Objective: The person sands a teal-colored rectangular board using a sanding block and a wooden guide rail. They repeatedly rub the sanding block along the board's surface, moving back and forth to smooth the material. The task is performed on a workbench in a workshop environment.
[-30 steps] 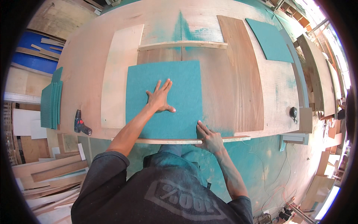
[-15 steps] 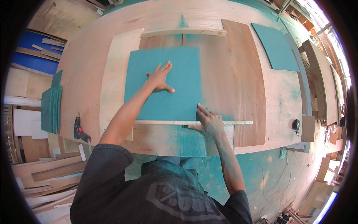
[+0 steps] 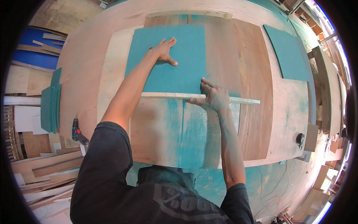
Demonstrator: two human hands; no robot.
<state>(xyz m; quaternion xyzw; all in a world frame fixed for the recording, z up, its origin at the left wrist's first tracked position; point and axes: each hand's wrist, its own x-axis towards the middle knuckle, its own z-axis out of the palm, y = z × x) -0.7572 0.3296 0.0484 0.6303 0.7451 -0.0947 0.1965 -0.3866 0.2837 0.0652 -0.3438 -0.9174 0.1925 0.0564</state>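
A flat teal panel [image 3: 179,80] lies on brown boards on the big worktable. My left hand [image 3: 164,51] rests flat on its upper part, fingers spread and thumb out. Along the panel's near edge runs a thin, pale wooden strip [image 3: 169,95], reaching past the panel to the right. My right hand [image 3: 217,96] sits over this strip at the panel's near right corner. Its thumb lies along the strip's near side, and its index fingertip touches the panel's edge; the other fingers are bent and partly hidden.
Another wooden strip [image 3: 190,15] lies at the boards' far end. A second teal panel [image 3: 287,52] is on the right, with a black tape measure [image 3: 300,139] nearer me. On the left are a cordless drill [image 3: 77,132] and a stack of teal panels [image 3: 50,108].
The teal panel and near strip have slid away from me with both hands on them, baring more teal-stained board in front. The far strip has moved away too. My view has shifted slightly.
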